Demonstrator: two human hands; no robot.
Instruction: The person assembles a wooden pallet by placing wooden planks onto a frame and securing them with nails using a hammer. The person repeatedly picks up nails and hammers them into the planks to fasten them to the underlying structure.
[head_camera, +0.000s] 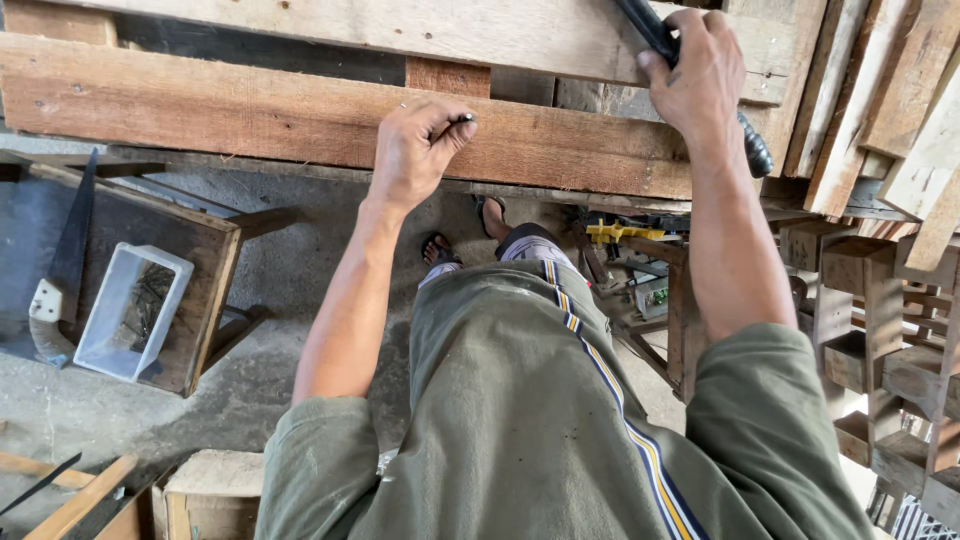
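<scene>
Left hand (415, 150) pinches a nail (462, 120) against the near plank (250, 110). Right hand (700, 75), far right, is closed around a black handle (650, 25).

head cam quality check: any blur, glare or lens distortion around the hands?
Head view: even daylight, no glare; soft shadow under the wooden plank. Left hand pinching a nail is sharp; right hand on the black tool handle is slightly soft. Wide-angle lens bows the plank edges and stretches the corners. White container stays legible.
</scene>
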